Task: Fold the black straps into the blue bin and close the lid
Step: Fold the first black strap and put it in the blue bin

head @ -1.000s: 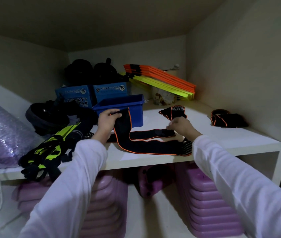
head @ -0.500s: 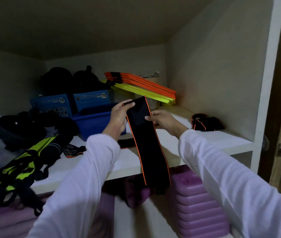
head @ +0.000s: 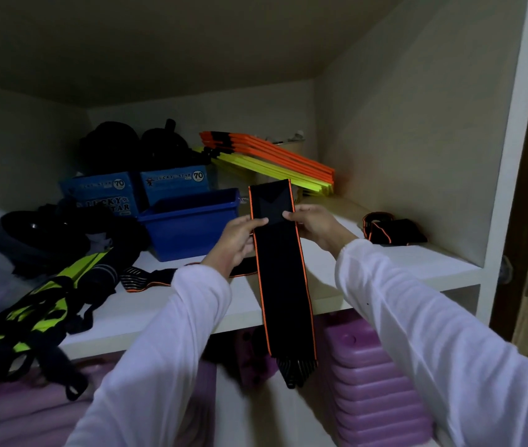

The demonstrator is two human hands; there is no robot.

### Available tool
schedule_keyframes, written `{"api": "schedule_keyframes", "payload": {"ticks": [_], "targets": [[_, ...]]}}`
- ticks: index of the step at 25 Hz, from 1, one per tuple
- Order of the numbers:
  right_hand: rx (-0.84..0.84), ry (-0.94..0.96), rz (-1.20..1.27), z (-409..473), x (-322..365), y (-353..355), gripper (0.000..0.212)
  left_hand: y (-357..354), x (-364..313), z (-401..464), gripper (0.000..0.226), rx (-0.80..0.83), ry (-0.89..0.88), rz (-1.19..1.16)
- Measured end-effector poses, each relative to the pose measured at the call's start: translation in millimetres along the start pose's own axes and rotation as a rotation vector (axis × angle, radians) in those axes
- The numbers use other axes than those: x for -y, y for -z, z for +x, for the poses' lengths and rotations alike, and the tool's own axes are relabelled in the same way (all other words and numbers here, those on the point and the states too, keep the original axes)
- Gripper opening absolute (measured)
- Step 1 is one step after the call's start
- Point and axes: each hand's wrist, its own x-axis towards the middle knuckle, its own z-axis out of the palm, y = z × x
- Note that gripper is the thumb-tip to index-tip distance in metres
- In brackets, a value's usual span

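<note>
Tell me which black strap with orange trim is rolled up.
The rolled strap at the shelf's right end, by the wall. The held strap hangs from both hands, and the flat strap lies left of the left hand.

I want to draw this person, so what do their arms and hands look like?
Both arms wear long white sleeves of soft, wrinkled cloth reaching the wrists. The left hand and right hand are bare: no gloves, rings or watch visible.
</note>
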Motion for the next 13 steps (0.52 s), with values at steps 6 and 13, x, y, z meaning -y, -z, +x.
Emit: {"api": "schedule_keyframes", "payload": {"ticks": [6,13], "targets": [[-0.14,0.007,0.044,2,3,2,0.023,-2,8,-5,0.029,0.109,0.067,0.032],[-0.281,0.023,0.23,-4,12,2,0.025,2,16,-17,0.009,0.208,0.159,0.139]]}}
